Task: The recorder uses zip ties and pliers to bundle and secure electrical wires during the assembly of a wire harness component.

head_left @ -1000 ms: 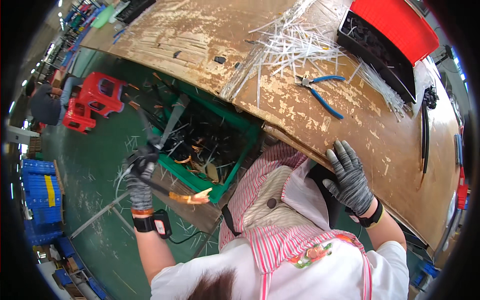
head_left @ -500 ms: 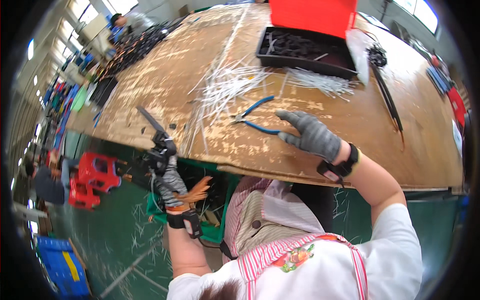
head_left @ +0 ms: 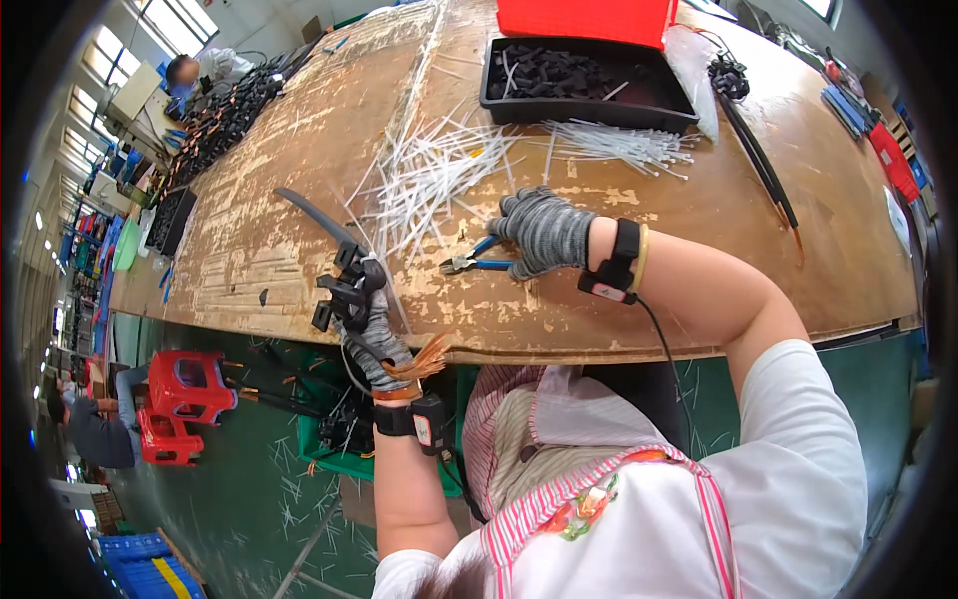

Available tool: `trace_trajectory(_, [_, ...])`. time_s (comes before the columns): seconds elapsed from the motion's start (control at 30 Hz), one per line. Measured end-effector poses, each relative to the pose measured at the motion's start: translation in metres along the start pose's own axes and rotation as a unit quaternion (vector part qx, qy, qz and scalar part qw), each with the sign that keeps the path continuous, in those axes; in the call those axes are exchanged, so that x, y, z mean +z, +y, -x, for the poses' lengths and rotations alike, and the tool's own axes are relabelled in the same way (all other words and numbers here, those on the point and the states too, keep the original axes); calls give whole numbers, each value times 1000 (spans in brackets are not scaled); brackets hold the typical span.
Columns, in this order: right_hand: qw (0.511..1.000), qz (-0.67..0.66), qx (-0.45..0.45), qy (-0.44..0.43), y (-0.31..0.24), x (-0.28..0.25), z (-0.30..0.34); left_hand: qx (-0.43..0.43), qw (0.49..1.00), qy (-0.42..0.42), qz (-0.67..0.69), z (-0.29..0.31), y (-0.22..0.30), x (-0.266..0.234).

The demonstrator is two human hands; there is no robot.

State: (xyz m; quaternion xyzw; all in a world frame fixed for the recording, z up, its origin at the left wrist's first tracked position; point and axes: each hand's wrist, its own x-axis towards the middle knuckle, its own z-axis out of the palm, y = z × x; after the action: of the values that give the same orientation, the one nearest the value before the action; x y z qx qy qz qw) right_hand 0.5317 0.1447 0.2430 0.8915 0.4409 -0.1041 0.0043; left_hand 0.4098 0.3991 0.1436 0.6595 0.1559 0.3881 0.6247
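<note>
My left hand, in a striped grey glove, is closed round a black cable bundle at the table's near edge. From that grip a flat black tail sticks out over the tabletop, with black connector-like pieces bunched at the fingers. Frayed copper strands poke out beside the wrist. My right hand, gloved too, has its fingers wrapped over the handles of blue-handled cutting pliers. Their jaws point left and lie low over the wood. A loose pile of white cable ties spreads just beyond them.
A black tray of small black pieces stands at the back, a red box lid behind it. Black cables lie at right. Under the table edge sits a green crate; red stools stand left. Other people work at far left.
My right hand has moved left onto the pliers, and its spread fingers have closed round the handles. My left hand, still gripping the cable bundle, has shifted right.
</note>
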Motion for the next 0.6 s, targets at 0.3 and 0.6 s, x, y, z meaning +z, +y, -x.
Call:
trace_trajectory(0.3, [939, -328, 87, 54, -36, 6, 0, -20, 1000, 6, -5, 5, 7, 6])
trace_trajectory(0.6, [950, -291, -10, 109, -55, 2, -17, -39, 999, -9, 9, 7, 8, -1])
